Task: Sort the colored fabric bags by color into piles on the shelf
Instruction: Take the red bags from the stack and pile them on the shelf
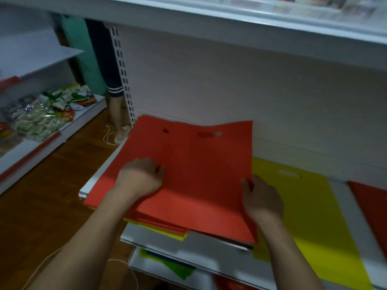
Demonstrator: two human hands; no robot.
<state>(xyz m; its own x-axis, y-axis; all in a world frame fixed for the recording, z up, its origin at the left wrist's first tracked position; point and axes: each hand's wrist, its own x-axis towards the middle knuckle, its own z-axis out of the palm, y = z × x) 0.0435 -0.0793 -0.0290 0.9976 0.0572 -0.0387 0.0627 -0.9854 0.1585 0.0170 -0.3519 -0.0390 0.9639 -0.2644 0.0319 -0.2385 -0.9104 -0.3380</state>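
Lying lengthwise toward the back wall — handle-hole far — red bag (194, 174), both hands' (140, 176) grip pinching it.

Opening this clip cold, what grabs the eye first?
The big orange-red bag on top of the stack at the left of the shelf, with the left hand on its left part and the right hand gripping its right edge. Right beside it lies a bright yellow bag, flat on the same shelf, and another red bag shows at the far right.
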